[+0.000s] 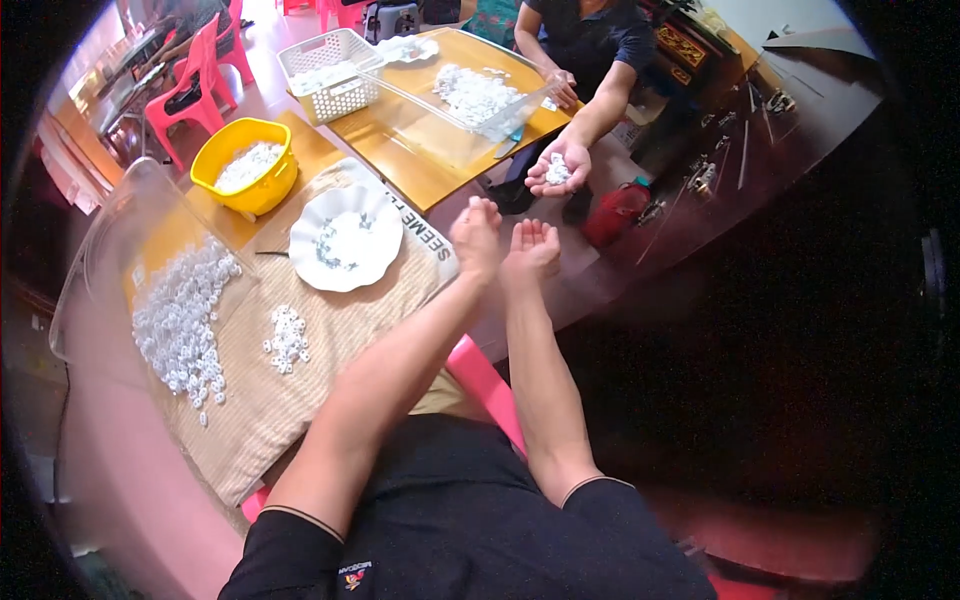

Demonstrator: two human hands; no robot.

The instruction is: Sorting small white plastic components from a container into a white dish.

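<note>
Left hand: toward 12 o'clock, fingers curled; whether grasping, cannot tell. Right hand: 1 o'clock, loosely cupped, unclenched. Small white pieces: some in co-worker's hand, 1 o'clock, farther out; two piles on beige cloth, 9 o'clock. Scalloped plate: 10 o'clock.

Left of the left hand, the scalloped plate looks super smooth and glossy, on matt, rough-ribbed cloth. Farther left, shiny plastic bits. Basin beyond: slick plastic. Table ahead of the hand: smooth wood, slight sheen.
</note>
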